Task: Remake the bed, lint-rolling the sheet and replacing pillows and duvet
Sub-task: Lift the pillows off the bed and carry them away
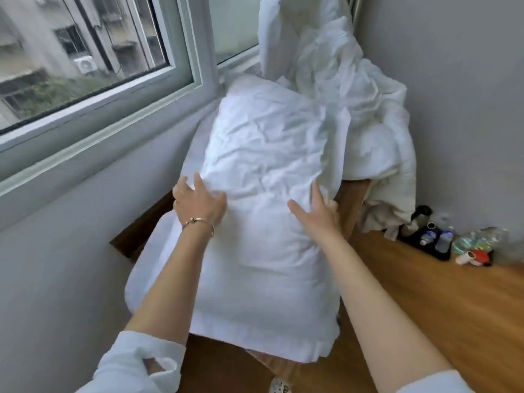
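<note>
Two white pillows are stacked in front of me: the upper pillow (263, 143) lies over the lower pillow (255, 279). My left hand (198, 202), with a bracelet on the wrist, presses on the left side where they meet, fingers gripping the cloth. My right hand (317, 211) grips the right side, fingers tucked behind the fabric. A crumpled white duvet (340, 80) is heaped behind the pillows in the corner. A lint roller (467, 257) lies on the floor at the right.
A window (85, 66) and grey wall run along the left. A brown wooden piece (350, 199) shows under the bedding. Water bottles on a black tray (436, 239) stand on the wooden floor (411, 293) by the right wall.
</note>
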Action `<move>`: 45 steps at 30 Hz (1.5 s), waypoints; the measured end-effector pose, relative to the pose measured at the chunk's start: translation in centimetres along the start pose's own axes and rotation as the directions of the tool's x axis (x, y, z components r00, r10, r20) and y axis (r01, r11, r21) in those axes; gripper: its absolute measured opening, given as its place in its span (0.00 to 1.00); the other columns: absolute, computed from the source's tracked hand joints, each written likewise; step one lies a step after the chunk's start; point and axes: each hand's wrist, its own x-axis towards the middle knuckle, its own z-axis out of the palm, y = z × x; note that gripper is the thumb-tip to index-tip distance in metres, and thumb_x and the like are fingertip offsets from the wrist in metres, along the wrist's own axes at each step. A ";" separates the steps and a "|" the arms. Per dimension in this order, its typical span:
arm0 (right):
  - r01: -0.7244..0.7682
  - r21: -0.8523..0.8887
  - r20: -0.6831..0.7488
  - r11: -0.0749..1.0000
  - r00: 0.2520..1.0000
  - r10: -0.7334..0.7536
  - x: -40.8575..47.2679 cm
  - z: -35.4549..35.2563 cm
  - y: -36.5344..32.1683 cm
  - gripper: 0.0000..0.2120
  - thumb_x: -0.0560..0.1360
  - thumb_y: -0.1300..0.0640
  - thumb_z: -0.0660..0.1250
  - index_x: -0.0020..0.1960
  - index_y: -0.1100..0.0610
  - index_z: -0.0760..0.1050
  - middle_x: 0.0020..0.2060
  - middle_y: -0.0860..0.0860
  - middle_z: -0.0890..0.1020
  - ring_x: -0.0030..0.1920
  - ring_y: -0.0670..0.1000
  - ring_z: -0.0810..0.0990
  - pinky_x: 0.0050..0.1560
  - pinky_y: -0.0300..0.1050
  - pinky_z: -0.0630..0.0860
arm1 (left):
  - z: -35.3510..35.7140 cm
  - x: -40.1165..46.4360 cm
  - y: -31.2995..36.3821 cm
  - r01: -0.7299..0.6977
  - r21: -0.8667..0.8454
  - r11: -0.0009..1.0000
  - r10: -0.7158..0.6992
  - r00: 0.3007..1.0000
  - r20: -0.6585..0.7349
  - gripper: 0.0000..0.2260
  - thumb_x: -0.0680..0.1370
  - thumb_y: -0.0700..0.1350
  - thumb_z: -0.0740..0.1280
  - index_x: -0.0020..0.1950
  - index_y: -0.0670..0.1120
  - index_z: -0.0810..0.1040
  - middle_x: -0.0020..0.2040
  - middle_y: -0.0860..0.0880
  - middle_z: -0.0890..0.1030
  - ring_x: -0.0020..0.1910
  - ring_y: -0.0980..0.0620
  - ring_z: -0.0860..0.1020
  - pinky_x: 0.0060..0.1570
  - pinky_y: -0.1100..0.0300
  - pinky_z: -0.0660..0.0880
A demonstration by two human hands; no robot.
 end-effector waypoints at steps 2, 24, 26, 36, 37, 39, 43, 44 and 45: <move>-0.060 -0.140 0.042 0.988 0.997 0.067 1.4 4.8 3.4 0.36 0.74 0.27 0.50 0.76 0.33 0.37 0.79 0.49 0.45 0.78 0.57 0.48 0.75 0.59 0.54 | 6.3 -0.4 -0.5 -0.041 0.169 0.985 0.028 0.997 0.076 0.30 0.79 0.61 0.51 0.78 0.60 0.42 0.79 0.47 0.44 0.78 0.44 0.40 0.72 0.37 0.44; -0.001 -0.028 -0.111 1.000 0.994 -0.002 1.8 6.6 6.5 0.31 0.74 0.29 0.42 0.76 0.32 0.42 0.79 0.41 0.49 0.78 0.45 0.50 0.76 0.46 0.53 | 11.8 -0.9 1.2 -0.101 0.164 0.981 0.095 0.994 0.048 0.30 0.78 0.57 0.48 0.79 0.52 0.46 0.79 0.39 0.46 0.77 0.38 0.43 0.72 0.34 0.42; 0.043 0.070 -0.059 0.997 0.998 -0.039 0.4 5.4 7.5 0.27 0.79 0.34 0.48 0.76 0.33 0.45 0.78 0.38 0.49 0.78 0.42 0.49 0.77 0.46 0.52 | 11.5 -2.8 2.8 -0.102 0.146 0.984 0.086 0.990 0.113 0.30 0.77 0.57 0.47 0.79 0.55 0.45 0.79 0.40 0.44 0.77 0.38 0.40 0.72 0.37 0.39; -0.109 0.631 -0.009 0.768 0.989 0.148 -10.7 -10.5 19.8 0.21 0.81 0.55 0.63 0.67 0.34 0.66 0.63 0.38 0.75 0.59 0.34 0.76 0.57 0.32 0.73 | 16.2 -17.9 19.8 -0.148 -0.409 0.900 0.406 0.623 0.669 0.13 0.82 0.53 0.56 0.64 0.62 0.73 0.63 0.63 0.74 0.67 0.61 0.70 0.65 0.65 0.66; -0.096 0.635 -0.064 0.767 0.982 0.176 -11.9 -14.2 22.1 0.19 0.81 0.54 0.63 0.67 0.35 0.67 0.62 0.38 0.77 0.58 0.35 0.77 0.55 0.32 0.73 | 17.5 -20.0 23.3 -0.133 -0.451 0.882 0.435 0.594 0.677 0.12 0.82 0.51 0.57 0.61 0.57 0.77 0.58 0.62 0.78 0.63 0.60 0.73 0.61 0.67 0.68; -0.066 0.664 -0.182 0.745 0.952 0.246 -14.6 -21.9 27.2 0.16 0.80 0.53 0.64 0.65 0.39 0.71 0.56 0.40 0.81 0.54 0.37 0.80 0.52 0.31 0.74 | 20.3 -25.1 30.6 -0.153 -0.517 0.843 0.511 0.529 0.677 0.12 0.80 0.49 0.58 0.57 0.53 0.80 0.53 0.59 0.81 0.57 0.58 0.77 0.59 0.62 0.72; -0.027 0.686 -0.426 0.727 0.796 0.431 -21.4 -35.9 36.7 0.10 0.80 0.57 0.63 0.58 0.45 0.77 0.49 0.47 0.84 0.45 0.44 0.83 0.46 0.34 0.78 | 24.5 -37.1 45.1 -0.168 -0.666 0.727 0.678 0.331 0.657 0.12 0.81 0.43 0.58 0.56 0.50 0.80 0.46 0.53 0.84 0.50 0.56 0.81 0.56 0.57 0.75; -0.011 0.687 -0.478 0.727 0.746 0.463 -23.4 -39.0 38.8 0.10 0.81 0.58 0.62 0.57 0.47 0.77 0.49 0.49 0.84 0.44 0.45 0.83 0.45 0.35 0.78 | 25.4 -40.1 48.3 -0.191 -0.696 0.692 0.720 0.266 0.641 0.11 0.81 0.42 0.58 0.56 0.50 0.79 0.46 0.53 0.84 0.50 0.56 0.81 0.56 0.59 0.75; -0.002 0.683 -0.523 0.731 0.696 0.491 -25.4 -41.9 40.9 0.09 0.81 0.59 0.62 0.57 0.49 0.77 0.48 0.50 0.84 0.44 0.46 0.83 0.46 0.36 0.79 | 26.4 -43.0 51.3 -0.222 -0.719 0.658 0.753 0.189 0.631 0.10 0.81 0.42 0.59 0.57 0.50 0.78 0.47 0.53 0.84 0.49 0.56 0.81 0.55 0.60 0.75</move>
